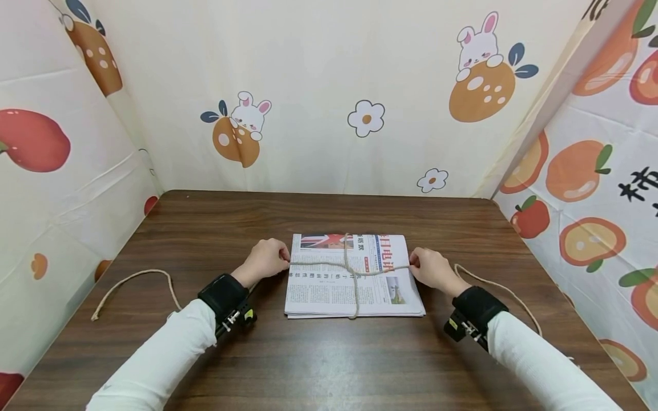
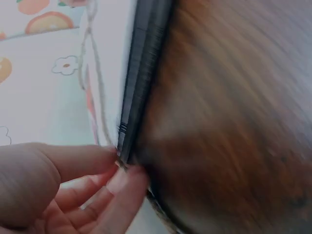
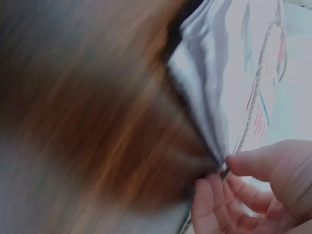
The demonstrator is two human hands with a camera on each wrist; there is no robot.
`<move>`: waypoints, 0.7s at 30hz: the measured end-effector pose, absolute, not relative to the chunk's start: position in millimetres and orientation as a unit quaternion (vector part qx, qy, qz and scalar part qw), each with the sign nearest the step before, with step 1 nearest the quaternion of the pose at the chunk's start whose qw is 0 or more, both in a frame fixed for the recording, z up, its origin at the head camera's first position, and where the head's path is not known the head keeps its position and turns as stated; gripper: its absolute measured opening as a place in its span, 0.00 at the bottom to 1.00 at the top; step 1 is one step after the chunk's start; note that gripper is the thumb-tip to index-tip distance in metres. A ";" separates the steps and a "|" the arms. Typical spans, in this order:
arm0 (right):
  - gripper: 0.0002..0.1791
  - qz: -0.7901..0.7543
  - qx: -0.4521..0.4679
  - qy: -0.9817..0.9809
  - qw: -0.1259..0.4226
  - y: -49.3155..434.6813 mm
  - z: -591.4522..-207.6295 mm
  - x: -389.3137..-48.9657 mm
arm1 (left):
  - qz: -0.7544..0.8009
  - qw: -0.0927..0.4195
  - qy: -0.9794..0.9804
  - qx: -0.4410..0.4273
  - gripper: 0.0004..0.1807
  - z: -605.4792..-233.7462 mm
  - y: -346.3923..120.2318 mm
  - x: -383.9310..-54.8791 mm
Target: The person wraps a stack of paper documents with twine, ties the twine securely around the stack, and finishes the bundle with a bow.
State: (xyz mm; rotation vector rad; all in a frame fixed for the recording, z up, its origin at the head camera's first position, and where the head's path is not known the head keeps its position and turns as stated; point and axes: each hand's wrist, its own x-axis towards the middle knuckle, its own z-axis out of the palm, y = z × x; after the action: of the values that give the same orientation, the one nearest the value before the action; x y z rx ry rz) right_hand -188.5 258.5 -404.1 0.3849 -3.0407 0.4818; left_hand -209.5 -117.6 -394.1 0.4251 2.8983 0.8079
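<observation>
A stack of folded newspapers lies flat on the brown wooden table. Beige rope runs over its top both lengthwise and crosswise, meeting near the middle. At the stack's left edge, my left hand pinches the rope between thumb and fingers; the left wrist view shows the fingertips right by the papers' edge. My right hand pinches the rope at the right edge, and in the right wrist view the thumb presses it beside the layered pages. Whether anything passes under the stack is hidden.
One loose rope end curves over the table at left. Another length trails to the right, past my right wrist. Fabric walls printed with fruit and rabbits stand behind and on both sides of the table.
</observation>
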 end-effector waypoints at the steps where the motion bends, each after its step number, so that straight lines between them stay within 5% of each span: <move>1: 0.07 0.161 0.109 -0.981 0.008 257.3 -403.4 -188.4 | 0.278 0.060 0.950 0.128 0.03 -392.4 -117.4 -208.8; 11: 0.18 0.263 -0.009 -0.961 -0.089 245.7 -397.0 -190.8 | 0.352 0.107 0.930 0.010 0.20 -383.7 -108.4 -206.1; 21: 0.21 0.338 -0.057 -0.929 -0.143 241.5 -394.4 -195.6 | 0.430 0.156 0.887 -0.059 0.25 -381.3 -104.8 -204.4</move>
State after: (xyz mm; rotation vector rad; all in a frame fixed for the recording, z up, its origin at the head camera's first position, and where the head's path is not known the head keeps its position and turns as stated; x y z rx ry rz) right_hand -195.6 241.5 -394.4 -0.1961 -3.2173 1.1694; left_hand -204.4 -104.8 -381.3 -0.1679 2.5413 1.2316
